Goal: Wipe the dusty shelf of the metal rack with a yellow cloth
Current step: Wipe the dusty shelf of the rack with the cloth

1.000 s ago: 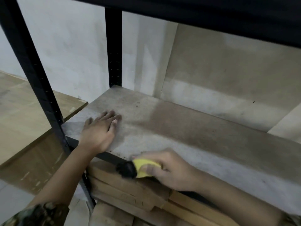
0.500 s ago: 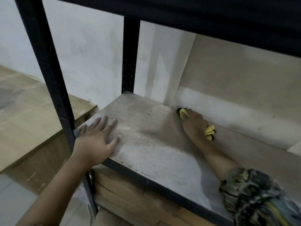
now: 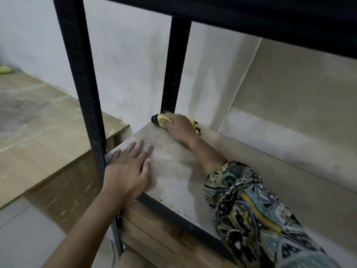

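The dusty shelf point(image 3: 173, 171) is a grey-brown board in a black metal rack point(image 3: 81, 89). My right hand point(image 3: 178, 128) reaches to the shelf's far left corner, at the foot of the rear post point(image 3: 173, 74). It presses a yellow cloth point(image 3: 161, 119) with black trim onto the board. Cloth ends stick out on both sides of the fingers. My left hand point(image 3: 129, 169) lies flat with fingers spread on the shelf's near left corner, beside the front post.
A black upper shelf point(image 3: 251, 16) hangs low overhead. A tan board point(image 3: 289, 113) leans against the wall behind the shelf. Left of the rack stands a wooden surface point(image 3: 38, 132). Wooden planks point(image 3: 154, 235) are stacked under the shelf.
My right hand swept the cloth from the shelf's front edge to the back, then left into the rear corner. My left hand stayed flat on the near left corner.
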`<action>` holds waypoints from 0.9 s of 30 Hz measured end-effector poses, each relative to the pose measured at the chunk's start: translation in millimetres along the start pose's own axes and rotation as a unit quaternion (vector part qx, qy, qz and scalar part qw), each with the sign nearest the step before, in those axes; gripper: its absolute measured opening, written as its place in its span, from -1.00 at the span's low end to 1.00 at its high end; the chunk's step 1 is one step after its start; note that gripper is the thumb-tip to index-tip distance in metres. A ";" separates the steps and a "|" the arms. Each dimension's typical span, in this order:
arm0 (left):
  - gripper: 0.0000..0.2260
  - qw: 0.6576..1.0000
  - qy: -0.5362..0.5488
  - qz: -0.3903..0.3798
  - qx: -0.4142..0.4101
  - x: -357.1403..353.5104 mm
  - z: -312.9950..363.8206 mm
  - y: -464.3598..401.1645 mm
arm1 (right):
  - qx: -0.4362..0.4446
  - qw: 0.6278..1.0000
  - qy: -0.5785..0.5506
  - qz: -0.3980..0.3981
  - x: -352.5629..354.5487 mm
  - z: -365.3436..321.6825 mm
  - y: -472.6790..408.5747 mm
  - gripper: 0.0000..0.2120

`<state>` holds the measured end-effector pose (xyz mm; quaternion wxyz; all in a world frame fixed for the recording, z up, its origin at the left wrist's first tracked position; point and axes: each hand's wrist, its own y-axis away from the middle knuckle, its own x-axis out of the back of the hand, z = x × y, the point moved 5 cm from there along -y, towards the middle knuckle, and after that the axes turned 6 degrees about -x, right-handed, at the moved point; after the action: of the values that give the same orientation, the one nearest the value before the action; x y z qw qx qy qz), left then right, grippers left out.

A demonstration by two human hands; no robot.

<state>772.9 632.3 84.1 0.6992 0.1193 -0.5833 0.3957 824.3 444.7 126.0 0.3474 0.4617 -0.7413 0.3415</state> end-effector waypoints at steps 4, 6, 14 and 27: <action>-0.32 1.000 0.007 0.001 0.005 0.1 1.0 2.4 | 0.013 0.998 -0.042 -0.054 5.2 10.4 36.6 -0.72; -0.31 1.000 0.007 0.001 0.005 -0.4 1.0 1.5 | 0.051 0.994 -0.027 -0.093 6.5 13.8 62.5 -0.73; -0.40 1.000 0.005 -0.006 0.003 -0.8 0.8 0.4 | 0.147 0.965 -0.045 -0.211 35.4 20.2 198.2 -0.66; -0.42 0.997 0.048 -0.045 -0.042 2.9 73.7 3.5 | -0.113 0.973 -0.165 0.118 180.0 93.7 291.6 -0.73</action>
<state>717.3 589.5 107.2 0.7481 0.0971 -0.5589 0.3443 476.9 386.0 172.2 0.2272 0.3789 -0.8714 0.2134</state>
